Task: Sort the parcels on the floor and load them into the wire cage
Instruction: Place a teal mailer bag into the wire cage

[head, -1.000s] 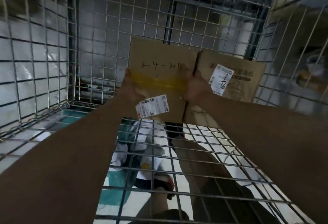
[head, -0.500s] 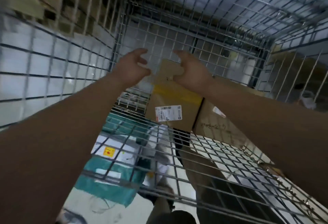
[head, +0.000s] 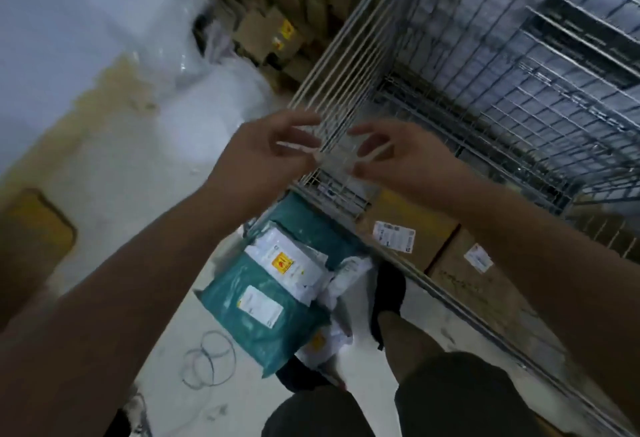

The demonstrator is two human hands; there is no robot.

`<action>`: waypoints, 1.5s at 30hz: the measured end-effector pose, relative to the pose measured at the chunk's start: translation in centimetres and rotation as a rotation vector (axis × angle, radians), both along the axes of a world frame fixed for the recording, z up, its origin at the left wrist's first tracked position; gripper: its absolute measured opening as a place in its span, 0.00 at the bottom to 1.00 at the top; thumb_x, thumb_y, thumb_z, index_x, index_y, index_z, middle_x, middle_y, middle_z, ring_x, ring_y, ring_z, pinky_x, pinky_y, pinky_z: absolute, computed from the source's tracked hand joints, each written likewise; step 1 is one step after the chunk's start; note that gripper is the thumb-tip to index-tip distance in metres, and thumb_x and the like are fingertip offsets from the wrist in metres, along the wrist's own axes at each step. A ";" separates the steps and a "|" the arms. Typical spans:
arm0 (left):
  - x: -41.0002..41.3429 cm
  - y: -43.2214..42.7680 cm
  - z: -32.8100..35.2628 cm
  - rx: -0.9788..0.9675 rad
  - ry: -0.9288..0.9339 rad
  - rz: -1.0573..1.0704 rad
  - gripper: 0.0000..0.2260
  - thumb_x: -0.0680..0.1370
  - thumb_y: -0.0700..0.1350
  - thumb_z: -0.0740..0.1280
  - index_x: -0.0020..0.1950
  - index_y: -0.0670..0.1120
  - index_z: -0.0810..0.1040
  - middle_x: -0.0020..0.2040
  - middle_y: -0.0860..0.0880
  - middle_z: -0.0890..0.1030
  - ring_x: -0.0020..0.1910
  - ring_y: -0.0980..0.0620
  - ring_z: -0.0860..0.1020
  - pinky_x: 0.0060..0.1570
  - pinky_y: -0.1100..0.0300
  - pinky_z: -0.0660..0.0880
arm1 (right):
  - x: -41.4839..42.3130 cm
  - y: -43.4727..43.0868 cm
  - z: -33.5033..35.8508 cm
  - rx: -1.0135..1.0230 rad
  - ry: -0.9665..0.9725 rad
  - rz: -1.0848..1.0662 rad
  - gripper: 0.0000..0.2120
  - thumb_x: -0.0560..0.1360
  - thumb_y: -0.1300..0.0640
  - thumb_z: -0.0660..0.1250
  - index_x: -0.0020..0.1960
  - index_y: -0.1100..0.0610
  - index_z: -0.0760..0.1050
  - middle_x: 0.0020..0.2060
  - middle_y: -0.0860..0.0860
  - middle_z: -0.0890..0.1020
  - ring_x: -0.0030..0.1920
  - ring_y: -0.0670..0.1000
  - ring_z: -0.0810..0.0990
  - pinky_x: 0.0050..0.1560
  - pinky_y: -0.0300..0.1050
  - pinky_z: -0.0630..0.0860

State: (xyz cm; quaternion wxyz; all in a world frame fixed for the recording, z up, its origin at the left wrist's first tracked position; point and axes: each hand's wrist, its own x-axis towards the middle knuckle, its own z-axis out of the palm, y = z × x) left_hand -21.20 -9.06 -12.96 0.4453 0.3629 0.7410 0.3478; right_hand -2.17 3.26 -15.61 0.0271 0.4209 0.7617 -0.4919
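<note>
Both hands hang empty at mid-frame, fingers loosely spread: the left hand (head: 273,149) and right hand (head: 398,156) are near each other in front of the wire cage (head: 502,66) corner. Two cardboard boxes (head: 408,225) sit side by side inside the cage at centre right. Teal mailers (head: 256,319) and a white mailer (head: 287,263) lie piled on the floor (head: 138,177) just beside the cage, lower centre.

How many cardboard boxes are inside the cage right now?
2. Both sit side by side at the near edge of the cage: the left box, with a white label on top, and the right box against it. The right forearm may hide others.
</note>
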 end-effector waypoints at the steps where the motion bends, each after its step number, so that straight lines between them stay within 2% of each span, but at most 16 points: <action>1: -0.4 -2.8 0.4 0.021 -0.016 0.024 0.20 0.75 0.40 0.77 0.65 0.53 0.82 0.53 0.51 0.86 0.48 0.54 0.86 0.50 0.61 0.82 | -0.9 -1.8 1.0 -0.009 0.018 0.012 0.26 0.74 0.41 0.75 0.70 0.41 0.74 0.53 0.41 0.81 0.49 0.41 0.82 0.49 0.40 0.79; 4: -1.5 -11.1 -0.2 0.020 -0.032 0.102 0.19 0.75 0.42 0.78 0.64 0.56 0.83 0.53 0.52 0.86 0.50 0.54 0.85 0.51 0.61 0.81 | -3.3 -7.5 1.8 -0.045 0.040 0.038 0.24 0.72 0.42 0.77 0.67 0.40 0.76 0.51 0.41 0.81 0.49 0.41 0.82 0.49 0.40 0.79; 8: -2.5 -21.0 -4.4 -0.063 -0.053 0.244 0.21 0.75 0.41 0.78 0.66 0.55 0.82 0.56 0.51 0.85 0.52 0.52 0.84 0.58 0.53 0.81 | -6.0 -15.0 -1.7 -0.059 -0.021 0.130 0.23 0.73 0.44 0.77 0.66 0.43 0.76 0.51 0.43 0.81 0.48 0.40 0.80 0.52 0.46 0.81; 11: -2.8 -27.5 -9.0 -0.136 -0.058 0.337 0.22 0.74 0.41 0.78 0.67 0.54 0.81 0.56 0.51 0.83 0.51 0.53 0.84 0.58 0.55 0.80 | -7.2 -19.8 -5.9 -0.064 -0.127 0.234 0.27 0.74 0.43 0.76 0.70 0.44 0.74 0.56 0.46 0.80 0.53 0.45 0.80 0.58 0.51 0.80; 14: -2.8 -33.2 -14.1 -0.229 -0.062 0.416 0.25 0.74 0.39 0.77 0.70 0.52 0.79 0.59 0.48 0.82 0.50 0.53 0.82 0.57 0.58 0.79 | -8.0 -23.8 -10.2 -0.120 -0.234 0.334 0.29 0.76 0.45 0.75 0.74 0.46 0.70 0.62 0.50 0.78 0.58 0.51 0.80 0.59 0.51 0.79; 17: -2.1 -38.0 -19.6 -0.309 -0.046 0.468 0.28 0.75 0.38 0.77 0.73 0.50 0.76 0.63 0.45 0.79 0.57 0.44 0.81 0.60 0.56 0.77 | -8.1 -27.3 -14.6 -0.177 -0.323 0.402 0.31 0.77 0.48 0.75 0.76 0.50 0.68 0.66 0.53 0.76 0.61 0.55 0.79 0.57 0.49 0.77; 19: -1.5 -40.7 -23.3 -0.344 -0.026 0.513 0.29 0.75 0.39 0.78 0.74 0.52 0.75 0.64 0.46 0.78 0.59 0.45 0.80 0.55 0.62 0.74 | -8.1 -29.3 -18.0 -0.207 -0.370 0.446 0.34 0.77 0.49 0.75 0.79 0.51 0.65 0.69 0.55 0.75 0.63 0.57 0.78 0.58 0.51 0.76; 21: -0.8 -42.9 -27.2 -0.377 -0.005 0.506 0.31 0.75 0.42 0.77 0.76 0.53 0.73 0.66 0.45 0.77 0.60 0.45 0.79 0.57 0.60 0.75 | -7.9 -31.3 -21.6 -0.263 -0.408 0.451 0.37 0.77 0.50 0.74 0.81 0.51 0.61 0.72 0.57 0.72 0.66 0.58 0.76 0.59 0.52 0.77; 24: -0.3 -44.9 -32.9 -0.436 0.006 0.479 0.34 0.76 0.45 0.76 0.79 0.56 0.67 0.67 0.44 0.75 0.62 0.45 0.78 0.60 0.57 0.74 | -7.9 -33.6 -27.6 -0.280 -0.409 0.457 0.43 0.77 0.51 0.75 0.83 0.50 0.53 0.77 0.57 0.67 0.73 0.58 0.71 0.66 0.54 0.75; 28: 0.5 -45.9 -40.4 -0.482 -0.018 0.494 0.42 0.75 0.49 0.77 0.83 0.59 0.58 0.66 0.44 0.68 0.63 0.42 0.77 0.59 0.61 0.70 | -8.2 -35.2 -35.8 -0.237 -0.384 0.489 0.49 0.76 0.52 0.76 0.84 0.51 0.47 0.80 0.56 0.61 0.75 0.58 0.67 0.64 0.45 0.71; 31: 0.8 -45.5 -45.1 -0.474 -0.083 0.534 0.51 0.73 0.51 0.79 0.83 0.63 0.46 0.74 0.40 0.62 0.73 0.39 0.67 0.63 0.61 0.64 | -8.2 -35.4 -41.1 -0.161 -0.387 0.537 0.50 0.75 0.51 0.76 0.84 0.52 0.46 0.82 0.55 0.54 0.81 0.57 0.54 0.77 0.52 0.61; 34: 0.9 -44.5 -48.4 -0.494 -0.149 0.575 0.55 0.72 0.52 0.80 0.84 0.62 0.41 0.74 0.40 0.62 0.73 0.38 0.68 0.64 0.57 0.68 | -8.3 -35.5 -44.5 -0.076 -0.399 0.534 0.50 0.75 0.51 0.76 0.84 0.49 0.45 0.83 0.56 0.44 0.82 0.57 0.49 0.77 0.51 0.58; 36: 0.9 -43.8 -49.5 -0.487 -0.191 0.585 0.56 0.72 0.50 0.80 0.84 0.58 0.40 0.73 0.40 0.65 0.72 0.38 0.70 0.70 0.49 0.72 | -8.7 -35.8 -45.8 0.025 -0.373 0.531 0.49 0.75 0.50 0.75 0.84 0.50 0.46 0.83 0.57 0.43 0.82 0.58 0.48 0.78 0.51 0.57; 38: 0.9 -43.3 -49.9 -0.447 -0.236 0.602 0.57 0.73 0.47 0.80 0.84 0.56 0.37 0.74 0.40 0.67 0.72 0.39 0.72 0.69 0.43 0.74 | -9.2 -36.0 -46.4 0.089 -0.368 0.513 0.48 0.75 0.50 0.74 0.84 0.48 0.47 0.83 0.58 0.46 0.82 0.61 0.48 0.78 0.55 0.56; 42: 1.6 -42.9 -49.8 -0.338 -0.225 0.592 0.58 0.75 0.41 0.78 0.82 0.51 0.31 0.78 0.38 0.66 0.72 0.39 0.73 0.67 0.43 0.76 | -10.0 -36.3 -46.5 0.134 -0.430 0.551 0.49 0.75 0.46 0.72 0.83 0.41 0.43 0.82 0.63 0.47 0.80 0.68 0.48 0.77 0.63 0.55; 45: 1.7 -43.1 -49.8 -0.381 -0.149 0.540 0.56 0.77 0.43 0.75 0.82 0.52 0.30 0.75 0.38 0.70 0.63 0.38 0.79 0.60 0.45 0.79 | -10.6 -36.6 -46.6 0.058 -0.496 0.472 0.53 0.75 0.44 0.73 0.81 0.37 0.35 0.80 0.67 0.49 0.80 0.68 0.53 0.77 0.64 0.59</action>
